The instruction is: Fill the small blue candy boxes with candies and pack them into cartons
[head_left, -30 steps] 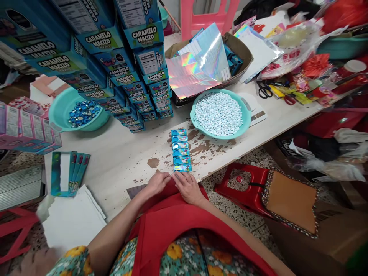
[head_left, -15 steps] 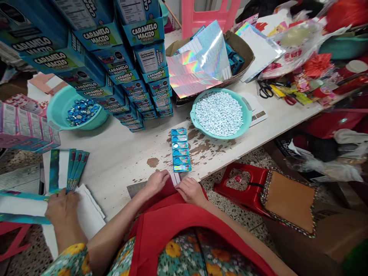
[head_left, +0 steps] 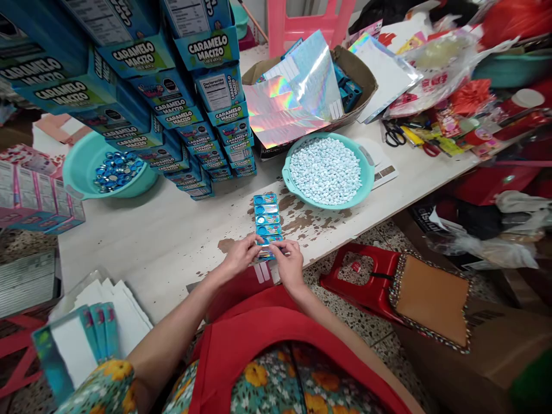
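Note:
A column of several small blue packs (head_left: 266, 219) lies on the table between the box stacks and a teal bowl of pale candies (head_left: 325, 171). At the near end of the column, my left hand (head_left: 242, 253) and my right hand (head_left: 288, 262) meet from either side. Both have pinched fingers, and what is between them, a thin strip perhaps, is too small to make out. Under my wrists, a dark red sheet with white labels (head_left: 261, 272) lies at the table's edge.
Tall stacks of blue boxes (head_left: 207, 49) stand at the back left, beside a teal bowl of blue-wrapped pieces (head_left: 110, 169). A cardboard box with holographic sheets (head_left: 302, 80) is behind. White sheets (head_left: 125, 316) lie left, a red stool (head_left: 366, 276) right.
Both my hands have moved forward from the labelled sheet to the nearest blue pack. Another person's hand at the left has gone from view, and the printed card pieces there have shifted nearer.

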The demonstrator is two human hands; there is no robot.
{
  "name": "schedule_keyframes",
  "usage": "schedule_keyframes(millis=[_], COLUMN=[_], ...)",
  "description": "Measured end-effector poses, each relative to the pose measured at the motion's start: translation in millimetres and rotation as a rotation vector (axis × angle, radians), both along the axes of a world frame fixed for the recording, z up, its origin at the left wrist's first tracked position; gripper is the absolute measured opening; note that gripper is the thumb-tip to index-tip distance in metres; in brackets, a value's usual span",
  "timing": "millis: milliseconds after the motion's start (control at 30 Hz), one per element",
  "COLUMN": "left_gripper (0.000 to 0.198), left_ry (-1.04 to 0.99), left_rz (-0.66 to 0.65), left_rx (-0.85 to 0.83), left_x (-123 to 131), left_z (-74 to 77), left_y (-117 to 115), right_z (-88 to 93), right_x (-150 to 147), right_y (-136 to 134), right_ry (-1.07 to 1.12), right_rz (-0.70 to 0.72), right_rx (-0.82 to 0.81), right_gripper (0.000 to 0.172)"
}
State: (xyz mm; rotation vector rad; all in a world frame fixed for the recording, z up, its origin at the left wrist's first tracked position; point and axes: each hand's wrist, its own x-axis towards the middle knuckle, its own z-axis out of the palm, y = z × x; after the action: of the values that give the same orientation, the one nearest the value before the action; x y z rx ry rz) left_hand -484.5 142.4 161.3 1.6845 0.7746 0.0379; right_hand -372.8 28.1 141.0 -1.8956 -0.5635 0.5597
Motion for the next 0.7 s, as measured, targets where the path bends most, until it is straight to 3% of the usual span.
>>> schedule_keyframes(millis=[300, 700], left_gripper=[0.013, 0.019], left_ry=[0.082, 0.043], left_rz=[-0.033, 0.026], left_rx=[0.157, 0.135], left_x=[9, 11], left_z=[-30.2, -48.6], left_y=[15, 12], right_z=[-26.9, -43.1], right_x=[4, 3], right_y=[18, 21], right_ry=[-0.134, -0.136], right_rz=[-0.093, -0.158], right_rx=[-0.048, -0.025], right_gripper=[0.01, 0.012])
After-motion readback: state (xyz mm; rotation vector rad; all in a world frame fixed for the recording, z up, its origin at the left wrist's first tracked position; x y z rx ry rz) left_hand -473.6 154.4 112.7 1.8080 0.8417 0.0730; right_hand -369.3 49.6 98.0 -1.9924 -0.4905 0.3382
